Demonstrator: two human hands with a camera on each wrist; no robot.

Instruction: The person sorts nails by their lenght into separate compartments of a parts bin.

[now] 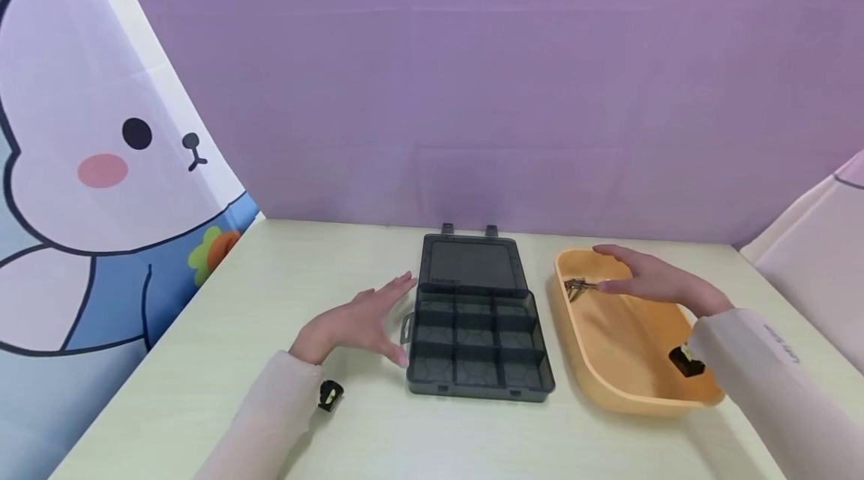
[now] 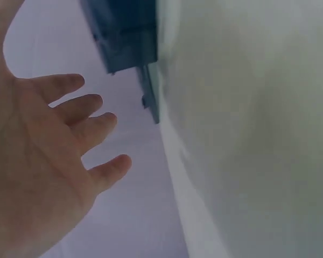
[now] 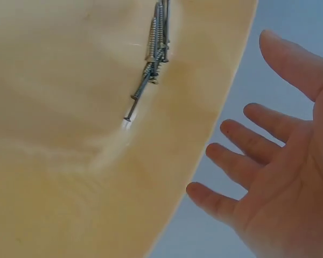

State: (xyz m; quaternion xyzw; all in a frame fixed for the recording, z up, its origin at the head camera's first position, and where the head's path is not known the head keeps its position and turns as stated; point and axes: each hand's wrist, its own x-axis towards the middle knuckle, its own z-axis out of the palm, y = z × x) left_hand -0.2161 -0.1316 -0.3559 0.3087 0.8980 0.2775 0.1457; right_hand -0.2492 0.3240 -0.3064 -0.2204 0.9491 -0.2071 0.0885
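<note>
A dark translucent compartment box [image 1: 478, 397] lies with its lid [image 1: 472, 262] folded back. My left hand [image 1: 361, 322] hovers at the box's left side, fingers spread and nothing held; in the left wrist view its palm [image 2: 37, 161] shows near the dark box [image 2: 126, 37]. Over the far part of a yellow-orange tray [image 1: 587, 360] is my right hand [image 1: 651, 279], fingers apart and holding nothing. Below its fingertips, a small pile of screws [image 1: 575, 286] lies at the tray's far left. The right wrist view shows these long metal screws [image 3: 156, 54] bunched together, apart from the hand [image 3: 280, 156].
Everything stands on a pale table [image 1: 202, 405]. A purple cloth [image 1: 472, 90] hangs behind it, and a cartoon-print cloth [image 1: 74, 105] hangs on the left. A small black device [image 1: 329, 395] sits at the left sleeve, another black device [image 1: 687, 361] at the right sleeve.
</note>
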